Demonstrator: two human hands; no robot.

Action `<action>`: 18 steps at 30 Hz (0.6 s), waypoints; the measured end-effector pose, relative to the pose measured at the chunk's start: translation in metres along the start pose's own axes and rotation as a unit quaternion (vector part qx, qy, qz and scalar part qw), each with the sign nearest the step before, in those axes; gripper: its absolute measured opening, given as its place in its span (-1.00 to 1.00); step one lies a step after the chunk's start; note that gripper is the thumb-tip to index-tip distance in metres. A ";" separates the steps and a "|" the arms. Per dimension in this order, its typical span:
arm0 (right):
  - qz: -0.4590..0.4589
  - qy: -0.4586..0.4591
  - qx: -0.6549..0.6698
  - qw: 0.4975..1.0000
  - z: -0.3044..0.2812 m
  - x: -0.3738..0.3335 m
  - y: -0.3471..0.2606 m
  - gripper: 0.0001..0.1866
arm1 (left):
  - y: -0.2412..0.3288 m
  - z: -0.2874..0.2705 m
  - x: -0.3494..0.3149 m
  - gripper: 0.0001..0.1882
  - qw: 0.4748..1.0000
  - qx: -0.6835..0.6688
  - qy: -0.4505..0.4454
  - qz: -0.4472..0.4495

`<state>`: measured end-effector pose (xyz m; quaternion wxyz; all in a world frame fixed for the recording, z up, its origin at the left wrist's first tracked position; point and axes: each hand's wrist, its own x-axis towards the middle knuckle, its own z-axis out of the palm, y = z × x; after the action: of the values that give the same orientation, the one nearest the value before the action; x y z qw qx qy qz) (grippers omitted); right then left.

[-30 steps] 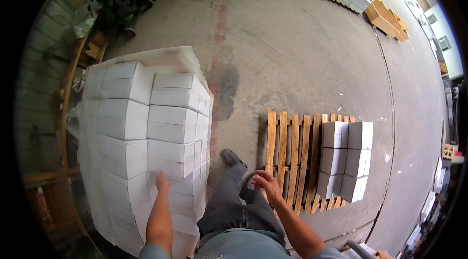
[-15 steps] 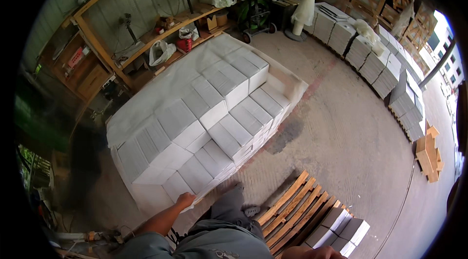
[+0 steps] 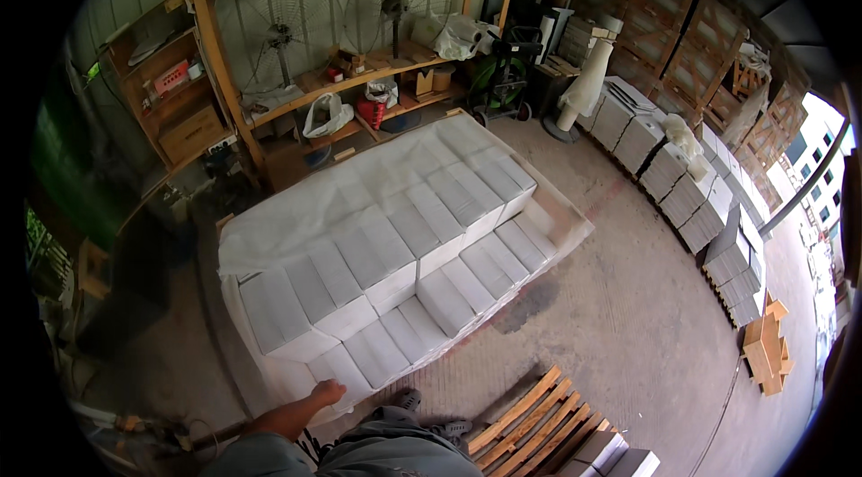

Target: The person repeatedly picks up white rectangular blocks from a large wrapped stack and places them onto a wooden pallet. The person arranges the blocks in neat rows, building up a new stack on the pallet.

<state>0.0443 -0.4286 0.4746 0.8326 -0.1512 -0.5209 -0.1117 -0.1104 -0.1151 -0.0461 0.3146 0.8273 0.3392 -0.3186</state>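
Observation:
My left hand [image 3: 328, 393] is closed at the near edge of a big stack of white boxes, its fingers on the edge of a thin clear plastic sheet [image 3: 278, 239]. The sheet lies over the far row of the stack and hangs down around its sides. The white boxes [image 3: 373, 254] stand in two levels, the far row higher than the near row [image 3: 413, 331]. My right hand is out of view.
A slatted wooden pallet [image 3: 530, 423] with strapped white bundles [image 3: 597, 453] lies near my feet. Beyond the stack stands wooden shelving [image 3: 215, 73] with fans and bags. Stacked white slabs [image 3: 660, 163] line the right, near a wooden crate piece [image 3: 766, 347].
The view has turned, so the stack sits lower and farther right. My left hand stays closed at the near edge. My right hand, at the bottom edge before, has left the picture.

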 end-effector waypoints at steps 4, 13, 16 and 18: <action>-0.128 -0.029 0.017 0.991 0.014 -0.006 0.039 -0.80 | -0.016 -0.009 -0.003 -0.47 1.000 0.003 -0.015 0.028; -0.302 -0.071 -0.059 0.949 0.028 -0.014 0.051 -0.81 | -0.001 -0.006 0.028 -0.47 0.996 0.011 -0.076 0.037; -0.277 -0.056 -0.103 0.954 0.043 -0.020 0.030 -0.82 | 0.013 -0.010 0.027 -0.52 0.996 -0.002 -0.091 0.023; -0.264 -0.052 -0.135 0.954 0.055 -0.022 0.011 -0.82 | 0.021 -0.016 0.022 -0.54 0.996 -0.004 -0.087 0.031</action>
<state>-0.0074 -0.3978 0.4765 0.7171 -0.1244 -0.5647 -0.3890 -0.0769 -0.1079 -0.0464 0.3562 0.8052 0.2861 -0.3780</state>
